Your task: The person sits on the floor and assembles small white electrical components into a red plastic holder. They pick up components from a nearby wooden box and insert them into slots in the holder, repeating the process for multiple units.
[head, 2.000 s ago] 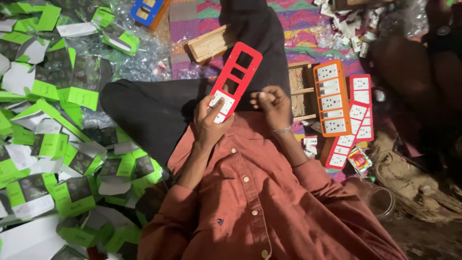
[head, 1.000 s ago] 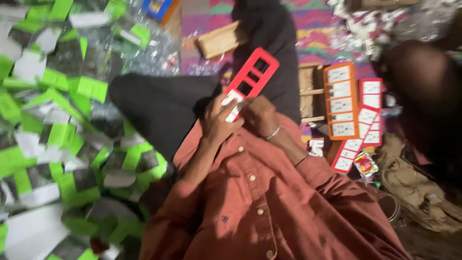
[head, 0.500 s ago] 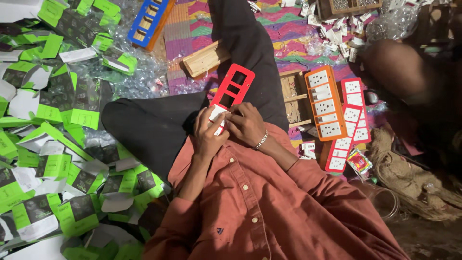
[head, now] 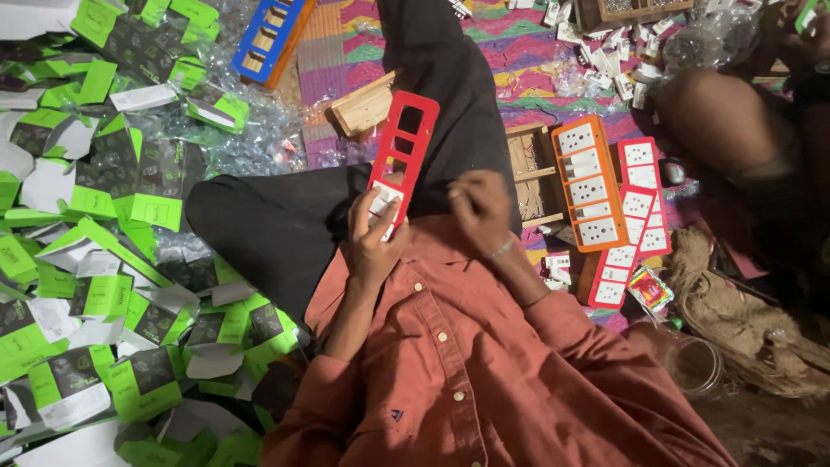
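So the left hand point(head: 373, 238) had its fingers curled round the bottom end of a long red plastic frame with rectangular cut-outs point(head: 402, 160), thumb on the front, pinning a small white socket insert point(head: 381, 206) into the lowest slot. The frame stuck up and away from the person, tilted a bit, over their black-trousered lap. The right hand point(head: 481, 207) sat just beside it, not touching the frame, fingers loosely bunched; couldn't tell if anything small was pinched in there.

Further out, on the patterned mat to the right, lay an orange frame filled with white sockets point(head: 587, 185), with red filled frames point(head: 631, 227) touching its right side. Behind them was a wooden slatted rack point(head: 529, 173), and a small wooden block point(head: 363, 105) near the frame's top. A blue frame point(head: 272, 39) lay at the far edge, and a heap of green and white cardboard boxes point(head: 104, 259) covered the whole left side.
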Demonstrator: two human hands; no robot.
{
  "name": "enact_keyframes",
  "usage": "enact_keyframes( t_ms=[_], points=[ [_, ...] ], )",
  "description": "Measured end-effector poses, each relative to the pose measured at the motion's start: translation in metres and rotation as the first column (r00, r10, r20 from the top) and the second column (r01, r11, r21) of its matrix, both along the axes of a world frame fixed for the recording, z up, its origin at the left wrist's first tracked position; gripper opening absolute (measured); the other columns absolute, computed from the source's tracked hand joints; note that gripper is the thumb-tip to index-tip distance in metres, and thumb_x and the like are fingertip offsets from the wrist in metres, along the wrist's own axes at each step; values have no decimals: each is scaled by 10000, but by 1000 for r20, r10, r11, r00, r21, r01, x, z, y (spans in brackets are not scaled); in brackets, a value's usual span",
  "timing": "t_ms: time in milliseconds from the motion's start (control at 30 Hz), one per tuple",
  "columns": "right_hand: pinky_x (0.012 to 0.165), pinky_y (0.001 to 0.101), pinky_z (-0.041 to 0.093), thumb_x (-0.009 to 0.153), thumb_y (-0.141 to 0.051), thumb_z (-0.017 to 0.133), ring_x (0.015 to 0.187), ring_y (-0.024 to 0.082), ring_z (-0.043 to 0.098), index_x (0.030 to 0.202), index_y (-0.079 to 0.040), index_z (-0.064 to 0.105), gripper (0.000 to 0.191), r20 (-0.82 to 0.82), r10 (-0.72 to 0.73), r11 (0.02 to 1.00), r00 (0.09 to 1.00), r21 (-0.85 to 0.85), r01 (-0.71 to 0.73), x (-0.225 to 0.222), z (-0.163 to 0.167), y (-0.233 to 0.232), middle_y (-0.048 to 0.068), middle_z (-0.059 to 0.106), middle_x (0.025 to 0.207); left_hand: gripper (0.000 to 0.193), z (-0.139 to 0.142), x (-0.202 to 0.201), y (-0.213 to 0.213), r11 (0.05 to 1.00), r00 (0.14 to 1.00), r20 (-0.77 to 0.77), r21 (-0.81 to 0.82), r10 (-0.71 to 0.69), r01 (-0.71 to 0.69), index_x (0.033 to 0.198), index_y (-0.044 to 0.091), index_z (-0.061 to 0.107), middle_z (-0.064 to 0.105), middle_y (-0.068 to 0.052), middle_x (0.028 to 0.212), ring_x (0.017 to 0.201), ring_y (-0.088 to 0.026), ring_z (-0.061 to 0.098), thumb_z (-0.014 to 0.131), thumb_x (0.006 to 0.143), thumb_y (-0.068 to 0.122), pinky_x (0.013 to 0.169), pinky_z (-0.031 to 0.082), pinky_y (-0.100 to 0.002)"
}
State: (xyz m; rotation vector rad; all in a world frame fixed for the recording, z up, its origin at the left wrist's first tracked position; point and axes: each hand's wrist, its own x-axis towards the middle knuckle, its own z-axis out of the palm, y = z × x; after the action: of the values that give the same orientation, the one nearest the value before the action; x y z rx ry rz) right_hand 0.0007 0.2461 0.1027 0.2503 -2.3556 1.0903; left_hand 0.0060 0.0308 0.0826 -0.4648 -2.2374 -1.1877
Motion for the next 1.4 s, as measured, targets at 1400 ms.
enact_keyframes(
  t_ms=[1400],
  points=[
    [717,491,631,839,74,711,962,440,721,1129,36,656,298,853,-437,831,285,504,-235,-44,-96,143,276,705,1065,330,-13,-10,-6,900,937,344,424,-62,-96,1172,-13,725,666,-146,1274,1155,-284,670,784,859,74,997,523,-367]
  ],
)
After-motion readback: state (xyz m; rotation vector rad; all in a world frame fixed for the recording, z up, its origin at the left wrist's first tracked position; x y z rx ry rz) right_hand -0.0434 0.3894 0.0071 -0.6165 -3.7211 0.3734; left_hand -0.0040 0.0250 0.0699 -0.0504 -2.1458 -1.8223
